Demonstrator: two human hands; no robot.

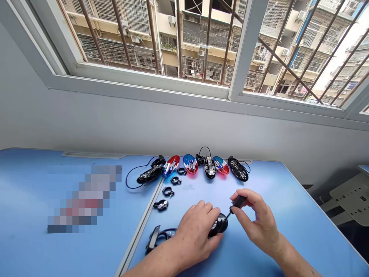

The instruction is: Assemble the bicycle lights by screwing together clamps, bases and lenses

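My left hand (197, 231) is closed over a black oval housing (221, 225), pressing it to the table; most of it is hidden under the palm. Between the thumb and fingers of my right hand (258, 221) is a small screwdriver (238, 201) with a black handle. Its shaft slants down to the left, and the tip meets the housing near its far right end. A black clamp piece (157, 239) with a cable lies left of my left hand.
Along the table's back lie red-and-blue oval shells (170, 166) holding batteries, and black oval halves (238, 169) with cables. Several black ring clamps (168, 191) form a line by the seam (141, 227) in the blue tabletop (276, 184). A blurred-out item (86, 200) lies left.
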